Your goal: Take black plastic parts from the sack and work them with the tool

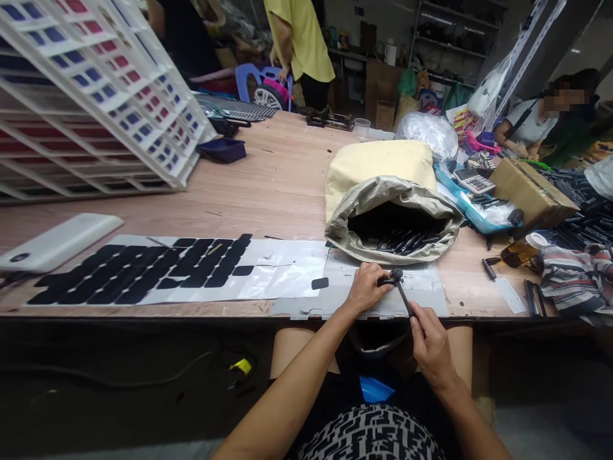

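In front of the open sack, at the table's near edge, my left hand is closed on a small black part. Its kind is too small to make out. My right hand grips the lower end of a slim dark rod with a rounded head, slanting up and left. The rod's head meets the black part at my left fingertips. Inside the sack lie several long black pieces. Left of my hands, a white sheet carries rows of black rounded stickers, with one loose black sticker near its right end.
A white plastic crate tilts at the left above a white box-shaped device. To the right are a cardboard box, a calculator, sunglasses and striped cloth. People are beyond the table.
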`<action>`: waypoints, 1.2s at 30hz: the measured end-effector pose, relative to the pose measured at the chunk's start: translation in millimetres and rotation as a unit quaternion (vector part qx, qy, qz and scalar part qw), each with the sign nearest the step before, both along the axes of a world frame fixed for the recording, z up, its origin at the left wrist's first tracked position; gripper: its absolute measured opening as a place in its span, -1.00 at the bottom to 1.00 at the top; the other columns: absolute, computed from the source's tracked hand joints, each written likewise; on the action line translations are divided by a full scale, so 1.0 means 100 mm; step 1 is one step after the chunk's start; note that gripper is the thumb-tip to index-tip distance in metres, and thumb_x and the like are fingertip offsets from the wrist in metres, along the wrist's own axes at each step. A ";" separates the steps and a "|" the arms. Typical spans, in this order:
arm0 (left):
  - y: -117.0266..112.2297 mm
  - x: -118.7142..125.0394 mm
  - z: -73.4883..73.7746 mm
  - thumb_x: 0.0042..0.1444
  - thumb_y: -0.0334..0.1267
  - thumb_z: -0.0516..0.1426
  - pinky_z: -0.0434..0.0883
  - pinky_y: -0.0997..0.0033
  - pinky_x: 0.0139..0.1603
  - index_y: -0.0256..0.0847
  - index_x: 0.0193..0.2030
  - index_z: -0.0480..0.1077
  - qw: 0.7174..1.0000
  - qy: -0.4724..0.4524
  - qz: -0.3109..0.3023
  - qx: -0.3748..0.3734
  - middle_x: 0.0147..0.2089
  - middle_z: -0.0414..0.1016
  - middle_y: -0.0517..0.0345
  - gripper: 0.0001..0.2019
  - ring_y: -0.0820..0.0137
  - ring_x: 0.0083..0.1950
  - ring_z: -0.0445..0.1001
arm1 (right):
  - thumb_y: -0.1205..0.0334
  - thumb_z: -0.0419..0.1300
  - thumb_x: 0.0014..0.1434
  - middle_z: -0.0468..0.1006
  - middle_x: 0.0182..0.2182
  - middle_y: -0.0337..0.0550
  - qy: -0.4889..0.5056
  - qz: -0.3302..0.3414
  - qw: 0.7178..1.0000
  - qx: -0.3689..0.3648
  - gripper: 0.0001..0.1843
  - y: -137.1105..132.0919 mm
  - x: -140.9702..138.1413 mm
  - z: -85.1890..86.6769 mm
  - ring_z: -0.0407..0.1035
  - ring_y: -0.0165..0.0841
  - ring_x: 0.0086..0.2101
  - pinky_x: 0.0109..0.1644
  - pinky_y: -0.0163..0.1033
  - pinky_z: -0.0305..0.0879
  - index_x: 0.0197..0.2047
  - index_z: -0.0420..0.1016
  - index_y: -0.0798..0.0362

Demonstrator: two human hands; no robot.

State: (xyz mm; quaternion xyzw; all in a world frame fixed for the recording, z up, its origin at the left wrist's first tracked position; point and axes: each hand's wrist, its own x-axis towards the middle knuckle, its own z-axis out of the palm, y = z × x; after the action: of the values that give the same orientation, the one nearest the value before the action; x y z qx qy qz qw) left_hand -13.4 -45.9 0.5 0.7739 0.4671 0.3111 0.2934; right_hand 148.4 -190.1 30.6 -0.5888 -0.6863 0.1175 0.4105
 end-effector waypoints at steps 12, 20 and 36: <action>0.01 0.01 -0.03 0.07 -0.30 0.30 0.29 0.17 0.05 -0.10 -0.18 0.59 1.000 -0.001 0.009 -0.007 -0.22 0.49 0.15 -0.85 0.23 -0.03 0.31 | 0.32 -0.03 0.40 0.55 -0.08 0.00 -0.033 -0.025 0.999 0.024 -0.58 -0.04 0.04 -0.07 0.49 -0.30 -0.07 0.04 -0.20 0.47 0.23 0.43 0.05; 0.01 -0.01 -0.04 0.08 -0.28 0.29 0.30 0.18 0.05 -0.12 -0.18 0.56 1.000 0.000 -0.001 0.003 -0.21 0.48 0.15 -0.86 0.24 -0.03 0.31 | 0.24 -0.01 0.36 0.54 -0.07 0.03 -0.085 -0.154 0.984 0.017 -0.59 0.16 0.55 0.05 0.44 -0.23 -0.04 0.10 -0.11 0.39 0.18 0.47 0.04; -0.82 -0.19 -0.27 0.27 -0.19 0.03 0.41 0.09 0.07 -0.10 -0.01 0.44 0.976 -0.019 -0.196 0.089 -0.06 0.55 -0.05 -0.76 0.19 -0.04 0.47 | 0.32 -0.06 0.33 0.38 -0.13 0.13 -0.388 -0.372 0.837 -0.099 -0.62 0.82 0.99 -0.12 0.24 -0.15 -0.16 -0.19 -0.12 0.12 0.13 0.40 0.20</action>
State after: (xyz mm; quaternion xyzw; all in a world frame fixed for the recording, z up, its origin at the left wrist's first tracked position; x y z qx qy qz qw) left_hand -32.9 -127.8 -26.5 0.8674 0.2714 0.3022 0.2875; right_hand 247.8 -107.7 18.3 -0.8346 -0.5035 -0.2146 0.0624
